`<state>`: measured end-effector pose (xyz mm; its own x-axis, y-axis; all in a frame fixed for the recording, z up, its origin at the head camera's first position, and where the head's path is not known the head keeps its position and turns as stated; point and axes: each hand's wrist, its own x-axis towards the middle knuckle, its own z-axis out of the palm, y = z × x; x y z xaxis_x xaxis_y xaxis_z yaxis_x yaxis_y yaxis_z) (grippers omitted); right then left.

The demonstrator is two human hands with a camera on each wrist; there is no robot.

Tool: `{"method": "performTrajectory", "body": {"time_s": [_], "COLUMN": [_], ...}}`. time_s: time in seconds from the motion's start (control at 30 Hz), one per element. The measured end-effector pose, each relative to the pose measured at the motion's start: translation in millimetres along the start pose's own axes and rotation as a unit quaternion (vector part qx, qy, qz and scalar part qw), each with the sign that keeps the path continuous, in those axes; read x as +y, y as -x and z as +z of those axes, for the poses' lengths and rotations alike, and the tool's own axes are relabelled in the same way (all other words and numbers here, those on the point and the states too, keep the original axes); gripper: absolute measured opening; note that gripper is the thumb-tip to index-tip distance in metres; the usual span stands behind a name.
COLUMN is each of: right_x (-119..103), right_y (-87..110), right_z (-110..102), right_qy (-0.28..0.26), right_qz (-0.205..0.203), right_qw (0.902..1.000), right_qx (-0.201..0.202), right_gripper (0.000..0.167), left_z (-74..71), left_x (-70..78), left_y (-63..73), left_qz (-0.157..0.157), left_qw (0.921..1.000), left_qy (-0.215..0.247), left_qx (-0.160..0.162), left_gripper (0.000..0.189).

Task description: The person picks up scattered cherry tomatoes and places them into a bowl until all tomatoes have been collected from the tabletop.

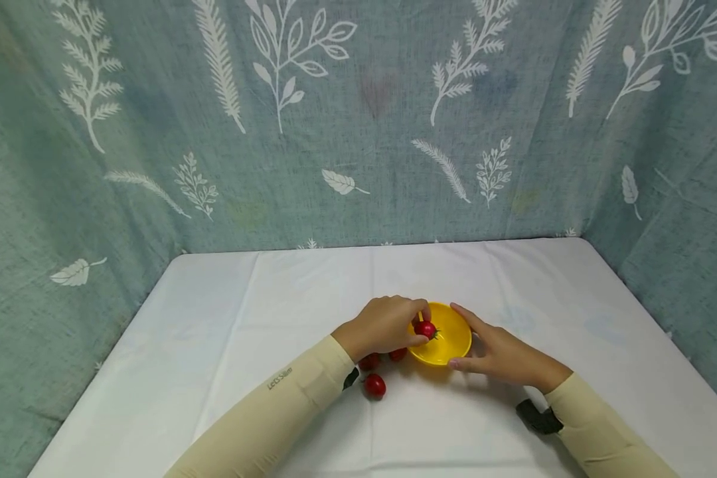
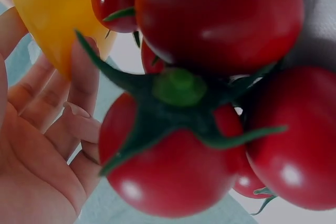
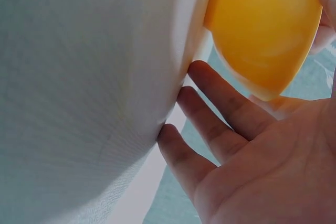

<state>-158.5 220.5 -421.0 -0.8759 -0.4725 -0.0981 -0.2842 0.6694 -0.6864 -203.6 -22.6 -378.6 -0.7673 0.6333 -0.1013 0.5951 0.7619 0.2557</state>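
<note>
My left hand [image 1: 388, 325] pinches a small red tomato [image 1: 425, 329] between thumb and fingers, over the left part of a yellow bowl [image 1: 448, 342]. Green sepals on this tomato point right, toward the bowl's inside. On the bowl's right side, my right hand [image 1: 502, 352] holds it, the index finger at the far rim and the thumb at the near side. In the right wrist view, the other fingers [image 3: 210, 124] spread down to the white cloth. Below my left wrist lie more tomatoes [image 1: 374, 386], seen large with a green calyx [image 2: 178, 87] in the left wrist view.
A white cloth [image 1: 287, 299] covers the table. Green-grey curtains [image 1: 382, 166] with white leaf prints rise behind it and along both sides. Dark straps [image 1: 538, 418] sit at the wrists, beside the beige sleeves [image 1: 275, 411].
</note>
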Motion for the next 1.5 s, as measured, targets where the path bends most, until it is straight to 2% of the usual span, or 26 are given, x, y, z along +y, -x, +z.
{"method": "performTrajectory", "body": {"time_s": [0.27, 0.6, 0.97, 1.3, 1.5], "right_x": [1.5, 0.6, 2.1, 2.6, 1.5], "right_y": [-1.0, -1.1, -1.5, -1.2, -1.8], "right_z": [1.3, 3.5, 3.0, 3.7, 2.9], "right_qy": [-0.012, -0.019, -0.012, -0.005, -0.007], "right_qz": [0.010, 0.015, -0.003, -0.010, -0.003], "right_qw": [0.9999, 0.9997, 0.9999, 0.9998, 0.9999], "right_qx": [-0.001, 0.002, 0.012, 0.014, 0.010], "right_gripper": [0.101, 0.102, 0.102, 0.102, 0.102], "left_z": [3.1, 6.8, 7.1, 7.5, 2.2], "left_x": [3.6, 5.5, 8.8, 6.6, 0.9], "left_y": [-4.2, -7.4, -9.3, -5.3, 8.1], "left_qz": [-0.011, -0.006, -0.008, 0.001, 0.007], "left_qw": [0.9999, 0.9998, 0.9996, 0.9995, 0.9993], "left_qy": [0.003, -0.003, -0.025, -0.032, -0.013], "left_qx": [-0.013, -0.020, -0.001, 0.001, 0.035], "left_gripper": [0.031, 0.029, 0.025, 0.032, 0.031]}}
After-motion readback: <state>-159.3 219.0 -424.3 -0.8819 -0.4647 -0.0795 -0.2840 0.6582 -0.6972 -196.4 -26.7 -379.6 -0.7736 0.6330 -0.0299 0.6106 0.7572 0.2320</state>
